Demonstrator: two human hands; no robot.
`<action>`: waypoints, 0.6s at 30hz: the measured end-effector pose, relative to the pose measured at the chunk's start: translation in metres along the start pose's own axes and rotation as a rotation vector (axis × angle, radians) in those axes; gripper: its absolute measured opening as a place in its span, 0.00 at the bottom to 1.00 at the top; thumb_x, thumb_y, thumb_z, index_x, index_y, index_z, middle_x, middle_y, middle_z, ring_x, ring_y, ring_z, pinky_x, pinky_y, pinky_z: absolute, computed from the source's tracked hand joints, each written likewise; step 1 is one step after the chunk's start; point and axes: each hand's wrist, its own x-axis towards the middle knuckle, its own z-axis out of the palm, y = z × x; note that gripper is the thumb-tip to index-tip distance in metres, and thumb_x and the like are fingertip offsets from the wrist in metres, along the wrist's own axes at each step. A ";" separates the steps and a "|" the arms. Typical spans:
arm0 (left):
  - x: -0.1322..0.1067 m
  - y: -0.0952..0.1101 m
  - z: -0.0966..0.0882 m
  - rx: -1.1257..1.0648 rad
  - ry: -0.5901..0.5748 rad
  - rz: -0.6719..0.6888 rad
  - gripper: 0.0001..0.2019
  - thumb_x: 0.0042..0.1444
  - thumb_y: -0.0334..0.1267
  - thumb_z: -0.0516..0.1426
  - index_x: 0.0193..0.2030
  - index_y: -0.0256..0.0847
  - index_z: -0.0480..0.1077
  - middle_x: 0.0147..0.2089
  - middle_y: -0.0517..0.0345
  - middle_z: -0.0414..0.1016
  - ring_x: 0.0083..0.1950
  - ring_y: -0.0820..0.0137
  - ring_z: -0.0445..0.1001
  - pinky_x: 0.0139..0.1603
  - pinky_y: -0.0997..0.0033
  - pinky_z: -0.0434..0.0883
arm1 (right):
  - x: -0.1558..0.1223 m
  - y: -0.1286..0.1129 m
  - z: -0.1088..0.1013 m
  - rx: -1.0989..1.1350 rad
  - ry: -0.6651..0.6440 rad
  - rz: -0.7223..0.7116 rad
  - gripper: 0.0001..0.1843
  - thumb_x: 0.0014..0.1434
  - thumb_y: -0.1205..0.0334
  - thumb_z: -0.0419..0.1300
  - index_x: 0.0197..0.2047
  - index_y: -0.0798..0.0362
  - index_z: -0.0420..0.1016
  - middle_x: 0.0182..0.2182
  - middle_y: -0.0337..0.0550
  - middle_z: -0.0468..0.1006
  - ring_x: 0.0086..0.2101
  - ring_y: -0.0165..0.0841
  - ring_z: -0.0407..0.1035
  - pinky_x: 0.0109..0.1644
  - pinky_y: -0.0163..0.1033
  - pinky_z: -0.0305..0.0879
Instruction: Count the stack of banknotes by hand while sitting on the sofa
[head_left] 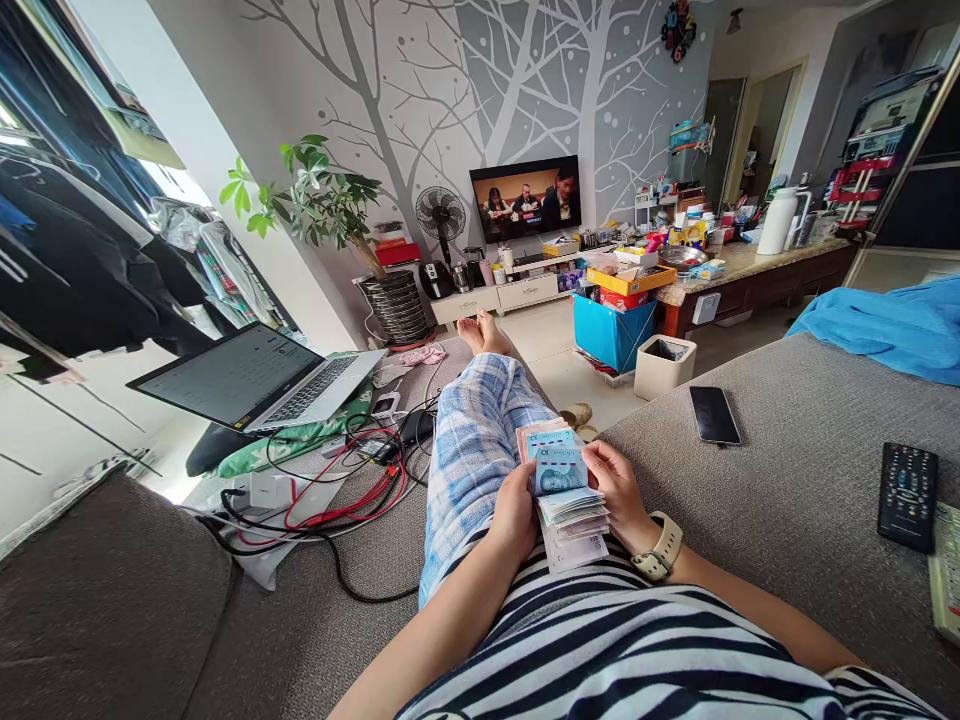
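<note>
A folded stack of banknotes (574,512) rests over my lap, its lower notes fanned toward my striped shirt. On top, a blue note (561,474) printed with a 10 stands partly raised. My left hand (517,508) grips the stack along its left side, with the thumb near the blue note. My right hand (616,488) pinches the blue note's right edge between thumb and fingers. More notes, blue and pinkish (541,437), show behind it. Around my right wrist is a pale watch (660,548).
On the sofa (780,490) at right lie a phone (715,415) and a black remote control (907,495). To my left are a laptop (307,390) and tangled cables (360,500). Beyond the sofa stand a bin (664,370) and a blue box (611,335).
</note>
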 end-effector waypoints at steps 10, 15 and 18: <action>-0.002 0.000 0.000 -0.012 -0.046 0.004 0.09 0.50 0.33 0.56 0.39 0.36 0.73 0.37 0.51 0.80 0.48 0.54 0.76 0.48 0.57 0.74 | 0.000 0.004 0.000 0.005 0.001 -0.007 0.18 0.56 0.44 0.57 0.28 0.51 0.67 0.19 0.34 0.61 0.20 0.29 0.53 0.23 0.35 0.50; -0.005 0.000 0.001 0.004 -0.038 0.000 0.13 0.47 0.34 0.58 0.41 0.34 0.73 0.38 0.47 0.80 0.47 0.53 0.77 0.48 0.54 0.74 | 0.000 0.007 -0.001 0.029 -0.014 -0.006 0.17 0.57 0.46 0.58 0.27 0.52 0.67 0.19 0.34 0.61 0.20 0.28 0.53 0.23 0.35 0.49; -0.006 0.001 0.003 0.006 -0.026 -0.024 0.10 0.50 0.33 0.57 0.39 0.36 0.73 0.38 0.49 0.80 0.49 0.53 0.76 0.49 0.57 0.74 | 0.001 0.008 -0.001 0.041 -0.011 -0.021 0.19 0.58 0.46 0.56 0.25 0.52 0.67 0.18 0.35 0.63 0.19 0.28 0.55 0.24 0.35 0.51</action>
